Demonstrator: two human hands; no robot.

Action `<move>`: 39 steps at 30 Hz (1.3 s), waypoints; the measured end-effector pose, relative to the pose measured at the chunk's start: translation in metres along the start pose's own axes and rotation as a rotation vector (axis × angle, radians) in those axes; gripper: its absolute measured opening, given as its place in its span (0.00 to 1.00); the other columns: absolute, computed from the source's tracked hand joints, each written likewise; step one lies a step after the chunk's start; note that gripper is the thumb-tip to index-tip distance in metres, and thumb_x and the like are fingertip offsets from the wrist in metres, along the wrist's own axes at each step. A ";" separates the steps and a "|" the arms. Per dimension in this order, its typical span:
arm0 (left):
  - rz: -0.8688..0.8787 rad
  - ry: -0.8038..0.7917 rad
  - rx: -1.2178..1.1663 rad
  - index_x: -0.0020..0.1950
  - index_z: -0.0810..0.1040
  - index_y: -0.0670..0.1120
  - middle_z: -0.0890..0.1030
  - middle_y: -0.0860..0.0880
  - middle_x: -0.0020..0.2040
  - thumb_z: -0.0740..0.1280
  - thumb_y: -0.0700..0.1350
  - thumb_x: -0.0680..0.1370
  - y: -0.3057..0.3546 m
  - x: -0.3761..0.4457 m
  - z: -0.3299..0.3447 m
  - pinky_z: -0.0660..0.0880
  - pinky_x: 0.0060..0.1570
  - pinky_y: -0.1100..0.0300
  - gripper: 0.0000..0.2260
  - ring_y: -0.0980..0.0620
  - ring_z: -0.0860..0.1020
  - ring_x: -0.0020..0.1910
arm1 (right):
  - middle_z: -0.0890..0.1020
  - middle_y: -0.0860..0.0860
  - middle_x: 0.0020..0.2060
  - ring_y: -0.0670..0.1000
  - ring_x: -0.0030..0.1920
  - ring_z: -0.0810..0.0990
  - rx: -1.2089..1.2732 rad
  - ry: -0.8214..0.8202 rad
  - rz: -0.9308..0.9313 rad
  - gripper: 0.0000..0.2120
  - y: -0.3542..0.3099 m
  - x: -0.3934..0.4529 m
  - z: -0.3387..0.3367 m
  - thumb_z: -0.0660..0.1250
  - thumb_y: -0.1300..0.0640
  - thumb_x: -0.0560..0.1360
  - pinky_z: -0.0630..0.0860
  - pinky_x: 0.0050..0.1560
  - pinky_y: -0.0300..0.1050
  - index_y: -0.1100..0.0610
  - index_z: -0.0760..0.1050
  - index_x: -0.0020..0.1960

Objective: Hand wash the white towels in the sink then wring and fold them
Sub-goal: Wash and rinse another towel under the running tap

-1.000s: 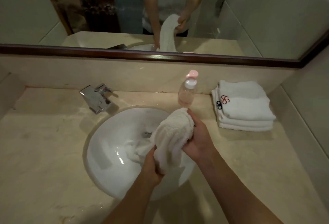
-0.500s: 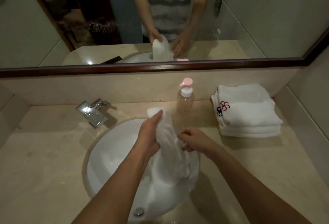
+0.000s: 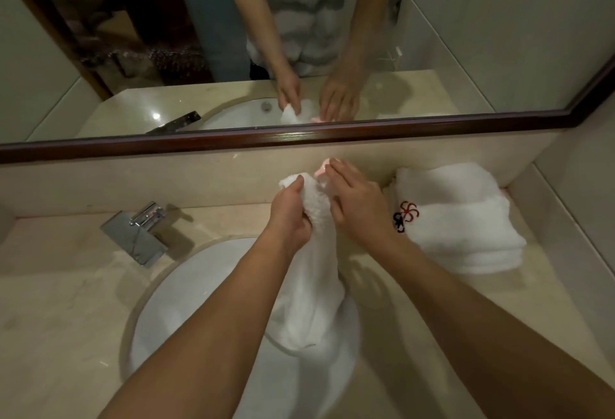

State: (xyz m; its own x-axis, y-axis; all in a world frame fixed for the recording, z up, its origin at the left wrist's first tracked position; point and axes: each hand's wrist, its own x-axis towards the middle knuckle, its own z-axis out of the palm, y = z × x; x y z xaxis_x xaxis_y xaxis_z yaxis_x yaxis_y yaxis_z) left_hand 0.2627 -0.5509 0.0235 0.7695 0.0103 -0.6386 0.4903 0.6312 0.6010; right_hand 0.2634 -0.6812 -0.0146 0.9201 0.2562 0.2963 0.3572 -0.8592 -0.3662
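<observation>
Here, towel (image 3: 312, 285) hanging upright from clenched left hand (image 3: 289, 215), right hand (image 3: 359, 209) pinching it.

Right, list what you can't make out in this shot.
Head view only:
- Bottle: mostly hidden behind the right hand and the towel; only its pink cap shows.
- Sink drain: covered by the towel and forearms.
- Right hand's grip: its fingertips vanish behind the towel.
- Left hand grips the towel's top.
- Emblem on the folded stack: too small to read.
</observation>
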 end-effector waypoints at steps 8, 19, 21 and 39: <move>-0.035 -0.051 0.056 0.62 0.75 0.41 0.82 0.42 0.55 0.60 0.48 0.83 0.005 -0.003 0.007 0.77 0.51 0.55 0.13 0.47 0.81 0.50 | 0.71 0.56 0.74 0.55 0.75 0.68 -0.003 0.071 -0.035 0.32 0.000 -0.004 0.005 0.69 0.64 0.72 0.75 0.59 0.54 0.61 0.68 0.75; -0.010 0.016 0.014 0.70 0.71 0.40 0.78 0.41 0.64 0.60 0.49 0.83 0.002 -0.014 -0.004 0.76 0.57 0.53 0.19 0.45 0.79 0.60 | 0.69 0.58 0.74 0.58 0.72 0.69 0.130 0.109 0.126 0.25 -0.008 -0.024 -0.005 0.60 0.60 0.77 0.71 0.65 0.54 0.60 0.67 0.75; 0.005 0.056 -0.059 0.68 0.71 0.39 0.79 0.42 0.62 0.60 0.50 0.83 -0.002 -0.019 -0.017 0.74 0.61 0.52 0.19 0.45 0.78 0.61 | 0.80 0.55 0.55 0.57 0.54 0.77 0.411 0.288 0.398 0.12 -0.034 -0.060 0.004 0.59 0.58 0.79 0.75 0.54 0.53 0.57 0.76 0.59; 0.372 0.346 0.622 0.69 0.71 0.43 0.76 0.49 0.61 0.55 0.51 0.84 -0.049 -0.135 -0.226 0.67 0.59 0.59 0.17 0.49 0.74 0.61 | 0.82 0.52 0.61 0.53 0.60 0.81 1.194 0.113 1.139 0.19 -0.165 -0.189 0.063 0.71 0.49 0.77 0.77 0.63 0.56 0.52 0.75 0.67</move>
State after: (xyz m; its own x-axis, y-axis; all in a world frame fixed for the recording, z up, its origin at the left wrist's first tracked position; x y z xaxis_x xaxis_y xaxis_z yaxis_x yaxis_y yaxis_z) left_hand 0.0422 -0.4076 -0.0286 0.8071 0.4388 -0.3952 0.4431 -0.0078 0.8964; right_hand 0.0407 -0.5603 -0.0658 0.7827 -0.3041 -0.5431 -0.4863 0.2457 -0.8385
